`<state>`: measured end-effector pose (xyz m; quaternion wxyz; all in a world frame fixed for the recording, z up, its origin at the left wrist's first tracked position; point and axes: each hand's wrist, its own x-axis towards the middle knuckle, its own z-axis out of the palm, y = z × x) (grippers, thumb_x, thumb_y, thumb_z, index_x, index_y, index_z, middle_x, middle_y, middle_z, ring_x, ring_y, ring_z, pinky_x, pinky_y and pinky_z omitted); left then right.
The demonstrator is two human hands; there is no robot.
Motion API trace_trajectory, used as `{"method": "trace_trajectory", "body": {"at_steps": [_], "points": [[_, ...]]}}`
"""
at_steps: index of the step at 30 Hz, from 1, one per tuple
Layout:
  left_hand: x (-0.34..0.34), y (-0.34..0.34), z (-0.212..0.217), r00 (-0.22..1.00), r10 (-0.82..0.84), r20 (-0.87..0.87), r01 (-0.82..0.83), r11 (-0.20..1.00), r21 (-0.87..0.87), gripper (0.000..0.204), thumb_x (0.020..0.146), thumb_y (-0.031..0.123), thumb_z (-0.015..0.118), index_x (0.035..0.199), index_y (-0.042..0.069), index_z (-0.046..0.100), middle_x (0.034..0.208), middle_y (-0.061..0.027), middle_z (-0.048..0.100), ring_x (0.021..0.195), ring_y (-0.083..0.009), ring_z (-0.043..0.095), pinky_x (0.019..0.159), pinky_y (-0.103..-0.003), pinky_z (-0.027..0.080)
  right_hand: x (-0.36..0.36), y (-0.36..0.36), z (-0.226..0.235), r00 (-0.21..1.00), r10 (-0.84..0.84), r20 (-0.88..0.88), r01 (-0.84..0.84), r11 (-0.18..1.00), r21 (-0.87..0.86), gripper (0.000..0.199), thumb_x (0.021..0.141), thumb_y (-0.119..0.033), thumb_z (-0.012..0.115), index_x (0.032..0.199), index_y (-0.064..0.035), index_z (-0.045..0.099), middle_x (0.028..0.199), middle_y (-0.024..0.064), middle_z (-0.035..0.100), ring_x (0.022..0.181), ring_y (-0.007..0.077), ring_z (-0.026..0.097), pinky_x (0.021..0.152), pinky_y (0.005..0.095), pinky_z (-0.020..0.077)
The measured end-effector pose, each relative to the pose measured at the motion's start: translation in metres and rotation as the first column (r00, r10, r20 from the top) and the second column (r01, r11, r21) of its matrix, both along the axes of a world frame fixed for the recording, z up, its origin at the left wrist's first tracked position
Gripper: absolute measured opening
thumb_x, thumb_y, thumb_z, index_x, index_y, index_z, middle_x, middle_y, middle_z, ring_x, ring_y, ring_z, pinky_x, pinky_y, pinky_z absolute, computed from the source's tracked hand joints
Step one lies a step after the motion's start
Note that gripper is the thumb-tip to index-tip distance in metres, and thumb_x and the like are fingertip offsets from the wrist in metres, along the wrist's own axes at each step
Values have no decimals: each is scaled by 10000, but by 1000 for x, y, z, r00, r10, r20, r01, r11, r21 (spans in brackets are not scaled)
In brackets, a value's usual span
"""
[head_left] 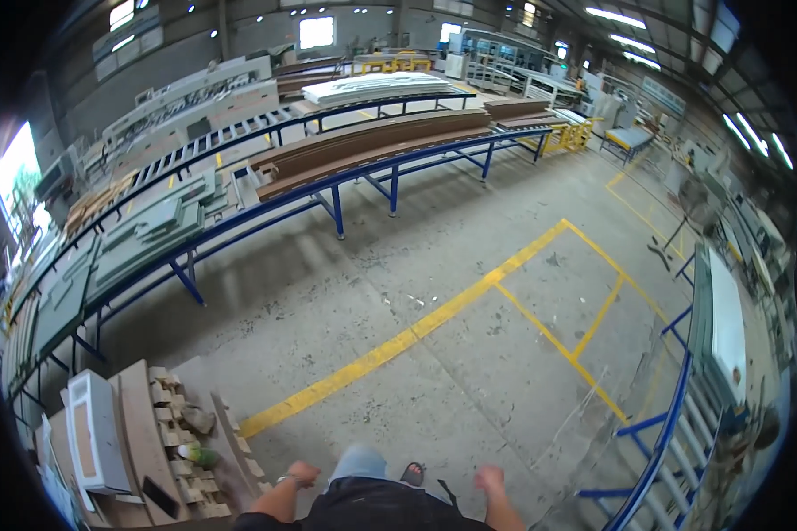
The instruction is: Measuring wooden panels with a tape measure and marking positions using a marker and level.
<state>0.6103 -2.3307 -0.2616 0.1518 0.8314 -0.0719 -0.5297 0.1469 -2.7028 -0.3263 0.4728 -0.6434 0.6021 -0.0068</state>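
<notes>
While both hands hang empty, left hand (pixel 303 473) loosely curled, right hand (pixel 489 479) blurred, fingers unclear, wooden pallet (pixel 179 425) nearest left hand; nothing picked up yet.

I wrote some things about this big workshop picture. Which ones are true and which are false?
1. Both hands are empty. True: the left hand and the right hand hold nothing.
2. The lines painted on the floor are red. False: the floor lines are yellow.
3. Long brown boards lie on a blue roller rack. True: the brown boards rest on the blue roller rack.
4. The left hand rests on the wooden pallet. False: the wooden pallet lies to the left of that hand, apart from it.
5. A white panel lies on the rack at the right. True: the white panel lies there.
</notes>
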Motion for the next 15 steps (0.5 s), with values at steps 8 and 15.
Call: {"method": "trace_trajectory", "body": {"at_steps": [8, 15], "points": [[58, -151, -19, 699, 714, -36, -712, 700, 55, 297, 913, 210, 657, 864, -84, 650, 758, -174, 677, 532, -278, 665, 448, -388, 546, 208, -356, 97, 894, -296, 337, 310, 951, 13, 186, 914, -205, 590, 942, -33, 653, 760, 83, 670, 573, 186, 642, 457, 321, 485], [238, -437, -88, 634, -630, 448, 694, 719, 29, 321, 899, 390, 536, 988, 150, 729, 785, -63, 733, 755, -232, 715, 711, -404, 547, 347, -406, 87, 916, -391, 87, 299, 812, 502, 198, 858, -224, 662, 927, -44, 711, 762, 123, 685, 627, 220, 637, 578, 388, 509]]}}
